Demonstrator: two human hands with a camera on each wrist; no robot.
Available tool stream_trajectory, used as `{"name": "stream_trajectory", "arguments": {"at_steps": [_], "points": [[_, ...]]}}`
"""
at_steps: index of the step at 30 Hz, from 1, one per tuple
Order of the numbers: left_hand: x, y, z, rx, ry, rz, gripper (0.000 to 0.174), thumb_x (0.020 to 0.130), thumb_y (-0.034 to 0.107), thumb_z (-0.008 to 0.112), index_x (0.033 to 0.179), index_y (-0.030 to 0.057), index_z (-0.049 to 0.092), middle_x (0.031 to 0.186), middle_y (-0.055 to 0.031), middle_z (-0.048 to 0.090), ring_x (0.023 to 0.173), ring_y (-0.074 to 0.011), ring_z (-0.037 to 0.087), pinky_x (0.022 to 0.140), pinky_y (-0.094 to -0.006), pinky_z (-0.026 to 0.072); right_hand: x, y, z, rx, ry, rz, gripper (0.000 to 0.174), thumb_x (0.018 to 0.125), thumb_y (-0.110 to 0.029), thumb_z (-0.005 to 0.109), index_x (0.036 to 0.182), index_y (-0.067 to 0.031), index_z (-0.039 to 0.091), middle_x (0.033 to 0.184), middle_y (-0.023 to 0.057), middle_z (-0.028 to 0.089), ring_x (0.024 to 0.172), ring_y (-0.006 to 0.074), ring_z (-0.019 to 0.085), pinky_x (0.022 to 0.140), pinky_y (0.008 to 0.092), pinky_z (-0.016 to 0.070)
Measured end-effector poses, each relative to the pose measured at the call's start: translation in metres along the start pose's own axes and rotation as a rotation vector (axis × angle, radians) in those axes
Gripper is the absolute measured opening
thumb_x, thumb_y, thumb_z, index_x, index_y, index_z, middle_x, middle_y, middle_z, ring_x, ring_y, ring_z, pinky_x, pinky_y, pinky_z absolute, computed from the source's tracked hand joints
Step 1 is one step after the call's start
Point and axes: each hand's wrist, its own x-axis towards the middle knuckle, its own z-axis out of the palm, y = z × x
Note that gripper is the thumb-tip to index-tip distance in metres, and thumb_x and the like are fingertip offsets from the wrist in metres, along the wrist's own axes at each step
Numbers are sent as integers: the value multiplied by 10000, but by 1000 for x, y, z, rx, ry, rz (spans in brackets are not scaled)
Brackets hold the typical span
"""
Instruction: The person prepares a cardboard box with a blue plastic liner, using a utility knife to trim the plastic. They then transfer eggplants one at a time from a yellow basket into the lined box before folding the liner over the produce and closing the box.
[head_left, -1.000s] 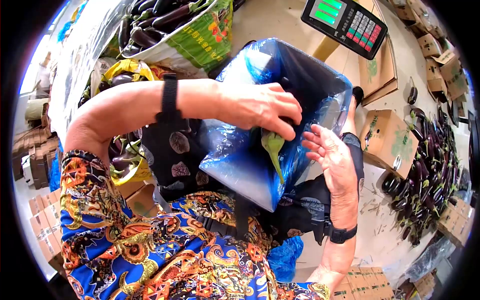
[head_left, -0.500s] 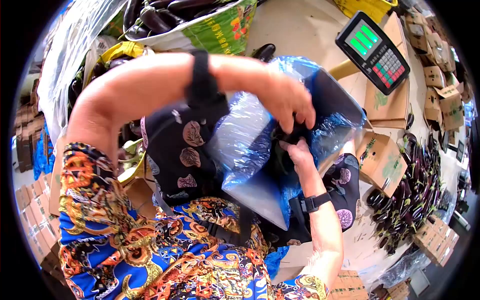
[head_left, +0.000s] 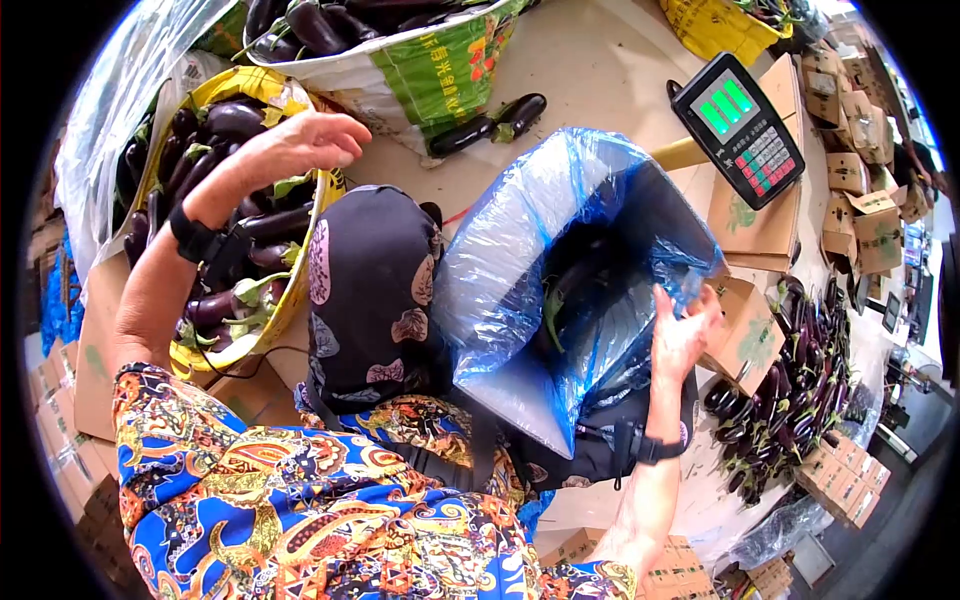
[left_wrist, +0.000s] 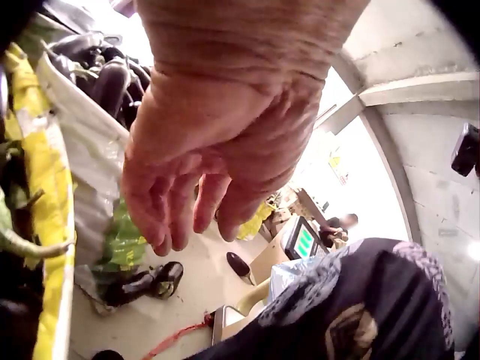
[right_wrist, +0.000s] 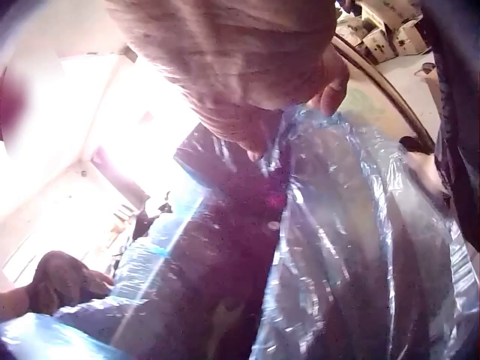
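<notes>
My left hand [head_left: 305,145] is off to the left with nothing in it, its fingers loosely bent, close over a yellow-rimmed sack [head_left: 325,215] of eggplants [head_left: 275,222]. In the left wrist view, the same hand [left_wrist: 217,142] hangs with fingers pointing down. Between my knees stands a box lined with a blue plastic bag [head_left: 490,270], and dark eggplants [head_left: 580,290] lie inside it. My right hand [head_left: 685,335] holds the bag's right rim. In the right wrist view, thumb and fingers straddle the plastic bag [right_wrist: 337,195] at its edge.
A white and green sack [head_left: 420,80] of eggplants stands at the back, with two loose eggplants [head_left: 500,125] beside it. A scale display [head_left: 740,130] rises behind the box. On the right are a carton [head_left: 745,340] and a heap of eggplants [head_left: 790,400].
My left hand has let go of an eggplant in the lined box and swung left to the yellow-rimmed sack. My right hand dipped into the box, then moved to the bag's right rim.
</notes>
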Motion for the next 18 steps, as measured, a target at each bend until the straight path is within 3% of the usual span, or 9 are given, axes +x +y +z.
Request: {"name": "stream_trajectory", "arguments": {"at_steps": [1, 2, 4, 5, 8, 14, 16, 17, 18], "points": [[3, -1, 7, 16, 0, 17, 403, 913, 200, 644, 1276, 34, 580, 1075, -76, 674, 977, -136, 606, 875, -294, 498, 6, 14, 10, -39, -33, -34, 606, 793, -317, 818, 1221, 28, 565, 1171, 206, 585, 1048, 335, 607, 927, 430, 482], [7, -2, 15, 32, 2, 33, 400, 898, 185, 628, 1265, 30, 588, 1062, -78, 682, 959, -144, 613, 848, -297, 505, 14, 32, 23, -74, 9, -112, 425, 828, -263, 795, 1096, 18, 619, 1033, 138, 627, 949, 260, 610, 865, 387, 490], [10, 2, 26, 117, 31, 67, 408, 878, 174, 621, 1248, 4, 587, 1025, -122, 709, 925, -201, 658, 831, -324, 525, 33, 52, 36, 289, -13, 175, 253, 876, -176, 746, 1009, 3, 627, 909, 59, 617, 853, 173, 562, 787, 324, 476], [11, 1, 26, 136, 6, 44, 396, 891, 159, 629, 1258, 17, 580, 1052, -111, 690, 956, -177, 639, 857, -312, 517, 34, 54, 36, 617, 91, 167, 137, 914, -109, 692, 977, -21, 608, 884, 19, 589, 817, 116, 500, 727, 271, 443], [10, -14, 32, 128, -12, 28, 383, 907, 148, 648, 1265, 35, 580, 1060, -102, 691, 965, -163, 641, 868, -305, 517, 37, 24, -3, 1039, -32, 465, 84, 986, -115, 592, 1003, -37, 564, 915, 28, 609, 827, 122, 551, 765, 289, 486], [-4, -49, 48, 56, 13, 28, 387, 901, 119, 656, 1273, 34, 592, 1073, -93, 712, 996, -164, 652, 893, -319, 526, 41, -3, -28, 541, -2, 148, 138, 1000, -151, 557, 1031, -17, 568, 970, 76, 634, 891, 178, 596, 851, 315, 490], [-23, -66, 65, 60, 63, -7, 403, 883, 100, 666, 1274, 41, 590, 1062, -116, 720, 960, -193, 681, 857, -351, 548, 51, 2, -32, 387, -6, 64, 139, 997, -152, 562, 1035, -19, 576, 968, 83, 640, 884, 187, 603, 841, 317, 494], [-33, -75, 75, 86, 163, 204, 352, 851, 116, 652, 1188, 16, 629, 950, -134, 726, 832, -215, 692, 738, -354, 556, 58, 2, -33, 328, -6, 34, 140, 996, -152, 565, 1038, -19, 581, 968, 87, 643, 881, 191, 606, 837, 319, 496], [-46, -71, 82, 96, 152, 145, 337, 848, 95, 642, 1176, 20, 635, 974, -161, 713, 845, -241, 691, 756, -359, 549, 63, 1, -33, 268, 0, 12, 141, 995, -153, 568, 1040, -20, 585, 967, 90, 646, 878, 196, 609, 832, 320, 498]]}}
